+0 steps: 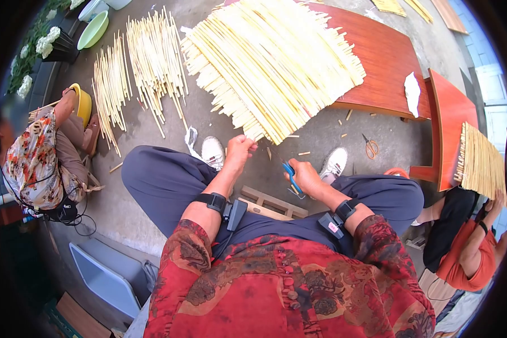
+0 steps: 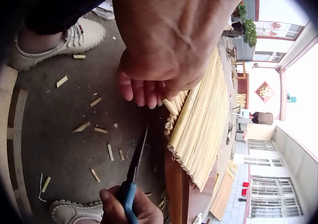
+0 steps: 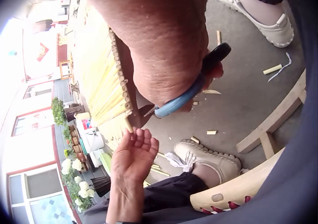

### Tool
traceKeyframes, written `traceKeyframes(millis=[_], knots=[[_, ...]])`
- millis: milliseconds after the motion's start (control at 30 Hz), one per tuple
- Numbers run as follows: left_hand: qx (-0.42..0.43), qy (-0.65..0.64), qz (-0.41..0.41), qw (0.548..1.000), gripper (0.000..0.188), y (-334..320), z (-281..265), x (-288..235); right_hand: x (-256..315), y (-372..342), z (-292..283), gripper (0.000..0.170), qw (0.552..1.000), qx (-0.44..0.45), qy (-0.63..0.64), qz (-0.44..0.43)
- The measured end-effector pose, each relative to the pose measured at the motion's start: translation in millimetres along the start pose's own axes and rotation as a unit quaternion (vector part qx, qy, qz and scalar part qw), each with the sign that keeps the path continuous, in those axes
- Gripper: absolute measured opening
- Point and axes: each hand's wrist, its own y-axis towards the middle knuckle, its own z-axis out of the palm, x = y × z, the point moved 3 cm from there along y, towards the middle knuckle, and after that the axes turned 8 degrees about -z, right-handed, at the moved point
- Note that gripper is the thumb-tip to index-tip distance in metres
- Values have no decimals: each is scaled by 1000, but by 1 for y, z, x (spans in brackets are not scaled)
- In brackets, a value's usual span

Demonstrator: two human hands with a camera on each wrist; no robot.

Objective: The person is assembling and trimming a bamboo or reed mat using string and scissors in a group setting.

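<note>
A thick mat of pale reed stalks [image 1: 276,67] lies in front of me, its near corner jutting past the table. My left hand [image 1: 240,152] is at that corner; in the right wrist view its thumb and fingertips pinch the end of a stalk [image 3: 128,124]. My right hand [image 1: 306,177] grips a pair of scissors [image 1: 290,174] by the blue handles. In the left wrist view the dark blades [image 2: 139,152] point up toward the left fingers, just beside the cut stalk ends. My right palm is hidden in the right wrist view.
The mat rests on a red-brown wooden table [image 1: 386,62]. Cut stalk bits and orange-handled scissors [image 1: 372,148] lie on the concrete floor. Loose stalks [image 1: 155,56] are spread at the left. One person [image 1: 42,152] sits left; another [image 1: 473,253] at right handles a smaller mat [image 1: 481,163].
</note>
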Motion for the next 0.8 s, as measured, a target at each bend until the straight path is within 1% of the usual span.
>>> traceKeyframes(millis=[33, 67, 100, 133, 167, 200, 233, 267, 300, 333, 367, 400, 467, 500, 567, 600, 667, 800], knots=[[-11, -18, 13, 1000, 18, 5, -5, -8, -6, 0, -4, 27, 1000, -3, -4, 2], [-32, -43, 25, 998, 18, 7, -10, -13, -12, 3, -10, 29, 999, -10, 52, 12], [20, -77, 6, 997, 17, 5, -7, -13, -11, 4, -7, 31, 993, -14, 118, 22], [20, -72, 11, 997, 17, 2, -6, -13, -4, 6, -11, 31, 992, -20, 120, 20], [69, -92, -43, 992, 17, -2, 3, -9, 1, 4, -18, 33, 978, 21, 200, 55], [114, -112, -103, 982, 17, -5, 11, -3, 4, 0, -19, 35, 953, 68, 281, 89], [147, -131, -129, 972, 15, -6, 14, 1, 5, -1, -15, 39, 937, 90, 326, 82], [143, -133, -128, 972, 15, -6, 10, 2, 5, 1, -8, 39, 937, 93, 326, 79], [122, -39, -117, 985, 14, -4, 7, 2, 3, 0, -1, 39, 933, 118, 329, 88], [103, 56, -103, 988, 14, -1, 7, 1, 2, -2, 2, 40, 928, 141, 330, 99], [71, 166, -83, 980, 14, 5, 0, 3, 2, -4, 1, 41, 925, 131, 343, 99], [71, 166, -82, 980, 14, 7, -2, 7, 3, -4, 0, 41, 925, 131, 343, 99], [31, 96, -47, 994, 17, 3, -4, 4, 7, -7, -7, 40, 923, 111, 354, 99], [32, 98, -46, 994, 17, 3, -3, 2, 11, -7, -10, 40, 923, 109, 355, 100], [25, -1, -23, 999, 18, -9, -1, -17, 21, -5, -14, 38, 896, 79, 424, 105], [25, 0, -22, 999, 18, -9, 1, -15, 22, -4, -13, 38, 896, 78, 425, 104], [85, -137, -68, 985, 15, -5, 4, -10, 23, -1, -11, 38, 893, 92, 423, 127], [99, -150, -92, 979, 13, 2, 5, -3, 27, 3, -11, 39, 886, 97, 435, 125]])
